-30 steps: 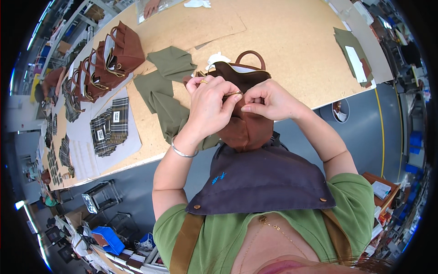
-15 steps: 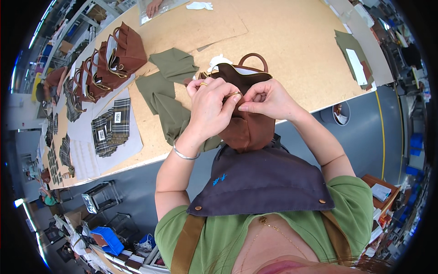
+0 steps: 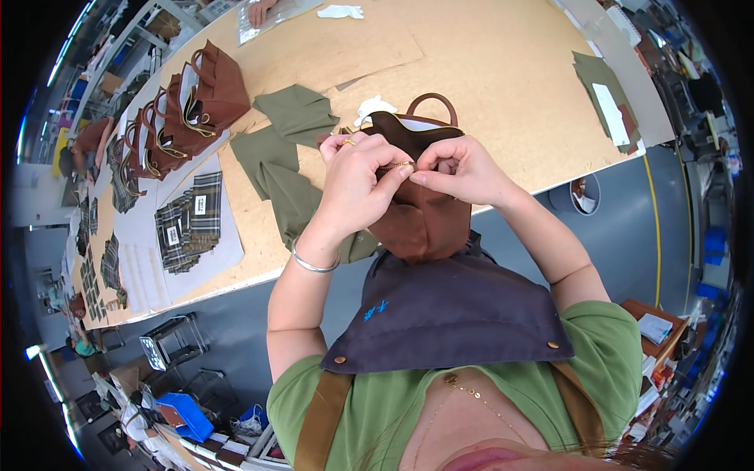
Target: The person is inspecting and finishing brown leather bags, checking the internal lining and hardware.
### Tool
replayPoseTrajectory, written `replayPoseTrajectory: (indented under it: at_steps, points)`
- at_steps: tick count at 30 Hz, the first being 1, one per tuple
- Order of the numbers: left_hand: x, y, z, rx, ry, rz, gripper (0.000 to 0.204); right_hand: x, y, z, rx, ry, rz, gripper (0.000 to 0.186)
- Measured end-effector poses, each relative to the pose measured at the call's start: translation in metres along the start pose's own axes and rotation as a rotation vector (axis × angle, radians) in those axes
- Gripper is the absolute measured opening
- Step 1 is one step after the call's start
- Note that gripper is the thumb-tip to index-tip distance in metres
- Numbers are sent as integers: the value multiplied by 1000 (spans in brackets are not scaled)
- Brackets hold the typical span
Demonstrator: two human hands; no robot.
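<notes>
A brown handbag leans at the table's near edge against my apron, its zipped mouth partly open and a looped handle standing up behind. My left hand pinches the end of a gold-toothed zipper at the side of the bag's opening. Close against it, my right hand is closed in a pinch at the tip of that same zipper end. Fingertips of both hands nearly meet there. Whatever small piece may sit between them is too small to make out.
Olive green fabric pieces lie left of the bag. Several brown bags stand in a row farther left, near plaid pieces. Another person's hand rests at the far edge. A bin stands on the floor at right.
Both hands stay at the zipper end with small finger shifts. My right fingertips have moved slightly closer to the left ones at the zipper tip.
</notes>
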State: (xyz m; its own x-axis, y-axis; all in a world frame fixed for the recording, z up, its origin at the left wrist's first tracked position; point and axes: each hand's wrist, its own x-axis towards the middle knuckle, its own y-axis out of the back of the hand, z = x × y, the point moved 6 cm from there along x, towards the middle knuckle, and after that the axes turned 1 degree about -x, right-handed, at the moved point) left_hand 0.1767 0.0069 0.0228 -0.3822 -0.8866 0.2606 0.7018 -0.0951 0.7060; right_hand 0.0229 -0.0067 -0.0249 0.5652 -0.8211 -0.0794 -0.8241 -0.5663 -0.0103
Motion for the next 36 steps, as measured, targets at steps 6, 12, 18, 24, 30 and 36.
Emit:
replayPoseTrajectory:
  at_steps: [6,12,18,24,30,36]
  points:
    - [1,-3,-5,-12,54,-31,5,1,1,2,-179,49,11,8]
    - [4,-2,-10,-46,54,-73,6,-1,7,-19,-390,138,-28,16]
    - [2,-1,-6,22,0,47,8,-4,21,-29,-899,222,-98,35]
    - [-3,12,-25,-34,-37,23,8,-24,10,-48,-1076,216,-82,34]
    - [-1,11,15,278,-185,37,18,-15,10,-39,-1020,201,-121,28]
    - [3,-16,22,282,-216,-204,21,0,23,-41,-820,163,-282,14]
